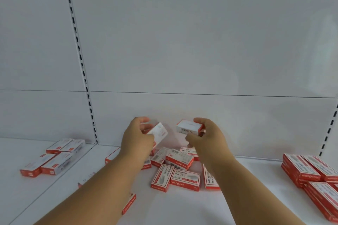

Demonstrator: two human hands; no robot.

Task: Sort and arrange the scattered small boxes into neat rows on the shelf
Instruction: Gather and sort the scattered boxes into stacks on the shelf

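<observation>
over on the left bay of the shelf [60, 193] lie four boxes [53, 159]; mid-shelf, the left hand [138, 138] pinches a tilted box [158, 133], the right hand [205, 136] grips another [189, 126] above the scattered pile [180, 170]; neat stacks [311, 173] sit rightmost.

Small boxes [185, 179] of printed cardboard, red and white with a slight sheen, are scattered at 6 o'clock on a smooth, glossy white shelf [247, 202], seemingly painted metal. The back panel [182, 42] at 12 o'clock is equally smooth, white and faintly reflective.
</observation>
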